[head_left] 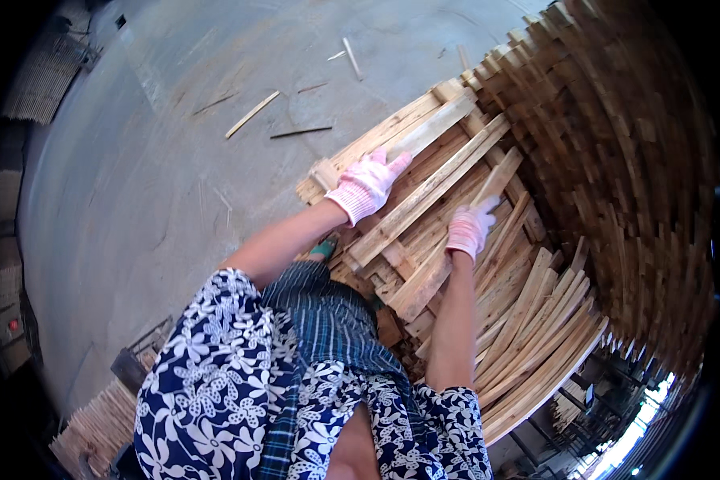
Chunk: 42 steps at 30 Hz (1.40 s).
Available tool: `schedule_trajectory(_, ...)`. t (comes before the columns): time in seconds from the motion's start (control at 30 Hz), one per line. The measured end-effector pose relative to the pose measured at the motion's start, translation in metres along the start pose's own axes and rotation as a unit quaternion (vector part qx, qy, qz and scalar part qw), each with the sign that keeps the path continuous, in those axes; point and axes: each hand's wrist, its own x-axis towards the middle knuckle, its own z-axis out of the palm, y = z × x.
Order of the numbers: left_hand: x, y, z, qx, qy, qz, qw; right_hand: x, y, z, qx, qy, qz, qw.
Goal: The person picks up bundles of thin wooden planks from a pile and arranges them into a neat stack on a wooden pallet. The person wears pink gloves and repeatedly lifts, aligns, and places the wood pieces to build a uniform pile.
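Note:
My left hand (pixel 366 186), in a pink and white knit glove, grips the near end of a pale wooden plank (pixel 436 126) at the far left side of a wooden stack. My right hand (pixel 470 230), gloved alike, is closed over a second wooden plank (pixel 424 286) lying aslant, its far end reaching up past the fingers. Between the hands lies another long plank (pixel 432 190), which neither hand touches. Beneath them are more boards and crosspieces of the stack (pixel 396 258). The undersides of both hands are hidden.
A tall stack of wooden strips (pixel 600 176) rises on the right. Loose curved strips (pixel 528 344) lie near my right forearm. Wood scraps (pixel 252 114) are scattered on the grey concrete floor (pixel 144 200). More bundled wood (pixel 96 424) stands at the lower left.

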Motion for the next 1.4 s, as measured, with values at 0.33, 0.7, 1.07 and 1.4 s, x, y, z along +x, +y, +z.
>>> schedule_trajectory(0.33, 0.033, -0.019, -0.038, 0.000, -0.034, -0.036, 0.999, 0.017, 0.015, 0.015, 0.088, -0.052, -0.016, 0.995)
schedule_trajectory(0.7, 0.082, -0.027, -0.021, -0.145, -0.056, -0.132, 0.979, -0.021, -0.125, 0.039, 0.249, -0.082, 0.006, 0.965)
schedule_trajectory(1.07, 0.073, -0.031, -0.009, -0.109, 0.031, -0.131, 0.985, -0.012, 0.091, -0.021, 0.021, 0.036, -0.013, 0.999)
schedule_trajectory(1.4, 0.068, -0.030, -0.014, -0.109, 0.010, -0.114, 0.987, -0.048, -0.014, 0.048, 0.229, -0.084, 0.049, 0.969)
